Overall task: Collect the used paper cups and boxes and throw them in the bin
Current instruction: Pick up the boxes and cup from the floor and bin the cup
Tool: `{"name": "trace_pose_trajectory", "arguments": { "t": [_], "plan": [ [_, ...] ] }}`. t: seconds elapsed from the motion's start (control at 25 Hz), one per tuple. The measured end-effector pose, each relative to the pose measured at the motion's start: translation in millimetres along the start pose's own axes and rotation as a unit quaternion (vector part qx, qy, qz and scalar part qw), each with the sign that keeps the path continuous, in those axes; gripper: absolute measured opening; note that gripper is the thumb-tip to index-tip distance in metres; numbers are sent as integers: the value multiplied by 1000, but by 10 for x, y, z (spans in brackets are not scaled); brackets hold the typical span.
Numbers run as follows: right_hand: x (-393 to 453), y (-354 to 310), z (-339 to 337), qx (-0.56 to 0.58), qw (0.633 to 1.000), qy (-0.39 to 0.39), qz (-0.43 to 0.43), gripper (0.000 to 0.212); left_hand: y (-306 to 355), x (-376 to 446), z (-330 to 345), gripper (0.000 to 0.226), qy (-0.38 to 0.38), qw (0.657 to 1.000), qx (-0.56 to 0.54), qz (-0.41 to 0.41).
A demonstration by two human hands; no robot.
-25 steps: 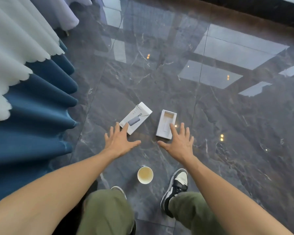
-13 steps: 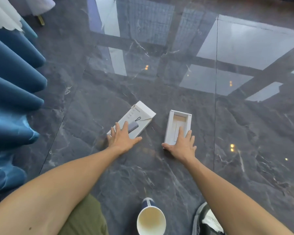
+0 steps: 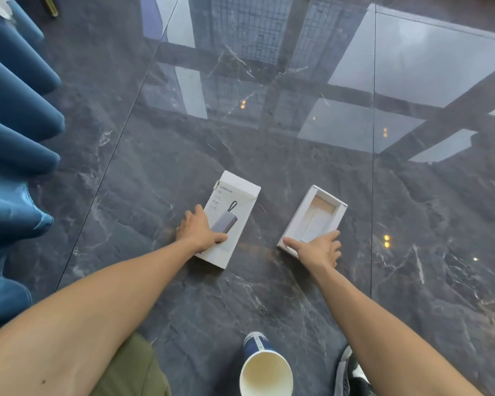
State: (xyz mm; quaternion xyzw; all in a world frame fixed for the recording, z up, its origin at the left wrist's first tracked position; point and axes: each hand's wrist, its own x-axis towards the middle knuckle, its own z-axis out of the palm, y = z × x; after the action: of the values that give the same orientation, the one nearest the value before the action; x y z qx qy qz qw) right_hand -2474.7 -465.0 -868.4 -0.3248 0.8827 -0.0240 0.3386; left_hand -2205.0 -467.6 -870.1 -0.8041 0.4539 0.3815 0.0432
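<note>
Two white boxes lie flat on the dark marble floor. The printed box lid [image 3: 235, 204], with a picture of a grey device, is under my left hand [image 3: 200, 228], whose fingers wrap its left edge and near half. To its right, the open box tray [image 3: 317, 212] shows a pale insert; my right hand [image 3: 316, 248] grips its near end, thumb on the left corner. An upright paper cup [image 3: 266, 370], blue outside and stained cream inside, stands at the bottom between my legs.
Blue curtain folds [image 3: 15, 155] hang along the left edge. The glossy floor [image 3: 269, 132] reflects windows and ceiling lights. My olive trouser knee [image 3: 132, 370] is at bottom left and my black-and-white shoe [image 3: 352, 375] at bottom right.
Both hands reached forward and down from hovering with fingers spread to closing on the two boxes. The view dropped closer to the floor, and the cup now sits at the bottom edge.
</note>
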Motion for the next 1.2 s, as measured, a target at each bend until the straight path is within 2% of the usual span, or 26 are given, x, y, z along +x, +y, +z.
{"name": "trace_pose_trajectory", "arguments": {
  "t": [0.2, 0.32, 0.36, 0.48, 0.6, 0.68, 0.8, 0.92, 1.0, 1.08, 1.2],
  "plan": [
    [-25, 66, 88, 102, 994, 10, 46, 81, 8, -15, 55, 100, -38, 999, -36, -11],
    [-81, 118, 121, 195, 980, -10, 34, 28, 42, -97, 47, 90, -47, 993, -108, -11],
    [-119, 119, 107, 222, 974, -20, 29, 20, 58, -119, 33, 85, -49, 990, -129, -14],
    [-221, 44, 22, 214, 976, -35, 13, 14, 119, -218, -69, 82, -73, 981, -177, -8],
    [-236, -132, -41, 189, 978, -84, 37, 41, 138, -179, -113, 79, -85, 976, -200, 9],
    [-219, -257, -10, 165, 979, -109, 37, 45, 170, -167, -103, 72, -91, 976, -196, 22],
    [-149, -261, 76, 110, 988, -102, 45, 37, 229, -204, -32, 64, -81, 973, -216, 27],
    [-130, -130, 71, 120, 989, -69, 45, 45, 213, -234, -19, 51, -40, 971, -234, 10],
    [-175, -77, -43, 174, 982, -67, 9, 43, 254, -230, -57, 44, -28, 969, -247, 6],
    [-268, -72, -145, 180, 977, -96, -58, 32, 316, -213, -55, 41, -51, 961, -273, 15],
    [-391, -67, -179, 59, 978, -90, -177, 43, 486, -332, -53, 53, -109, 927, -358, 32]
  ]
}}
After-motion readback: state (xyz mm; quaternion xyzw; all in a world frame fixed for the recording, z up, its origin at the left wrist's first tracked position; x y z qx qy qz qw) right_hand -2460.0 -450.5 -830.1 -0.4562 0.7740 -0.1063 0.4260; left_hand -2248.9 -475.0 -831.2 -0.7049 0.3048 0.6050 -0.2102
